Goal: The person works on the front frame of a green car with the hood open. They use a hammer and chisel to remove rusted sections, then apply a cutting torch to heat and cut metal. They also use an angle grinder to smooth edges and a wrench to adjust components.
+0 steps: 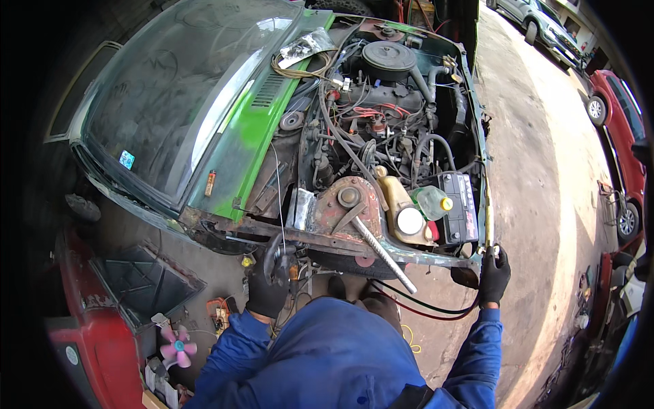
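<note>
My left hand, in a black glove, is closed at the fender's side edge, and a thin pale wire runs up from its fingers toward the green cowl panel. At the front corner of the engine bay, my right hand, also gloved, has its fingers closed by a small whitish piece; what it grips is partly hidden. Between the hands lie a hammer with a ridged metal handle, a yellowed plastic reservoir, a clear green-tinted bottle and a black battery.
The engine's round black air filter housing stands at the far side. A coil of cable lies on the cowl near the windshield. Red and black cables hang below the fender. A pink fan stands lower left; a red car is parked at right.
</note>
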A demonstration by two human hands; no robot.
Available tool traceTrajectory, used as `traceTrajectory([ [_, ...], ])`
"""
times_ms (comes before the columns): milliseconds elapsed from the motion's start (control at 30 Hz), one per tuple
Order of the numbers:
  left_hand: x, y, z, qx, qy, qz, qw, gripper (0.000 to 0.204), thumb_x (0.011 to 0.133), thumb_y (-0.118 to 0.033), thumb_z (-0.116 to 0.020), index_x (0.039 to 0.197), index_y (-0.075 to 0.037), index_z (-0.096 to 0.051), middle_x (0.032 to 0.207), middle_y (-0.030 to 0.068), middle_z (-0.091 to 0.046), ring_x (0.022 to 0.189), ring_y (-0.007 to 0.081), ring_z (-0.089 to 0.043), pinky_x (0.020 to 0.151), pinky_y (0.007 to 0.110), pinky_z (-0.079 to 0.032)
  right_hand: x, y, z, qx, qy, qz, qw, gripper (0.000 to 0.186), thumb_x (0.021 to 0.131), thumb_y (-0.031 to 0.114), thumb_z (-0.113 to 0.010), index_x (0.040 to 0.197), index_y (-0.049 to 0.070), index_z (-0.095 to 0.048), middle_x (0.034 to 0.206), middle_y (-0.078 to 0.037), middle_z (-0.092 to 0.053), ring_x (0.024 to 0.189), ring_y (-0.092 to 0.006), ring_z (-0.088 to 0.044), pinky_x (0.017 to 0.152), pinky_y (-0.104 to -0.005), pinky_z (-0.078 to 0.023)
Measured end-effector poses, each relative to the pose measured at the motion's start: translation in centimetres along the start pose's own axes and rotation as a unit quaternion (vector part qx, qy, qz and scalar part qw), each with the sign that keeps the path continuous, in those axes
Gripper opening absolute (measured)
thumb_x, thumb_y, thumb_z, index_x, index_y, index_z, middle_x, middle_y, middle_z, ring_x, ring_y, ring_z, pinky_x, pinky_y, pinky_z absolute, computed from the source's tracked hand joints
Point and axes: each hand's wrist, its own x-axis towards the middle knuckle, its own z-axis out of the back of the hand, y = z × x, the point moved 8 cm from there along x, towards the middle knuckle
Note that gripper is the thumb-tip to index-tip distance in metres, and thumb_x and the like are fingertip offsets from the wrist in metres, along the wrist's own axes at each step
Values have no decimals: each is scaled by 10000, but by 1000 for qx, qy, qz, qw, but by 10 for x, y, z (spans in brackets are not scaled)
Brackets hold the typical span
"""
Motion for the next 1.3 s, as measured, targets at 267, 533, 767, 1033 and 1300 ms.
traceTrajectory([
  [267,48,6,-27,122,-1,104,987,528,1107,-123,-528,1629,-39,-522,1496,305,-658,1404,472,-630,1160,497,-501,44,-20,-31,-98,18,48,994,435,1094,321,-714,1396,8,-737,1090,-162,-836,964,-212,-787,846,-378,-589],
  [533,102,43,-40,237,52,207,948,643,1114,-381,-517,1712,-167,-416,1495,329,-642,1400,533,-593,1178,577,-469,46,-7,-47,-296,-10,103,949,487,1041,259,-707,1431,-29,-661,1228,-238,-702,1162,-431,-674,1011,-520,-536],
  [767,143,63,-40,311,96,238,915,597,1079,-454,-507,1444,-4,-652,1498,340,-622,1391,502,-600,1192,567,-464,41,13,-43,-304,-73,166,935,528,1021,198,-762,1500,13,-638,1380,-207,-676,1252,-406,-648,1079,-510,-514],
  [1033,163,79,-37,333,204,265,881,724,1044,-434,-540,1684,-103,-461,1622,316,-537,1463,485,-563,1234,553,-443,30,106,-49,-154,-67,199,966,482,1078,148,-714,1550,78,-643,1403,-144,-681,1205,-268,-659,1040,-419,-534],
  [1300,202,131,-39,381,185,269,865,610,1029,-419,-532,1534,-79,-570,1489,298,-667,1336,503,-673,1145,581,-518,-12,173,-82,-59,3,236,970,441,1102,114,-678,1532,23,-639,1399,-135,-687,1169,-238,-695,1058,-404,-547],
])
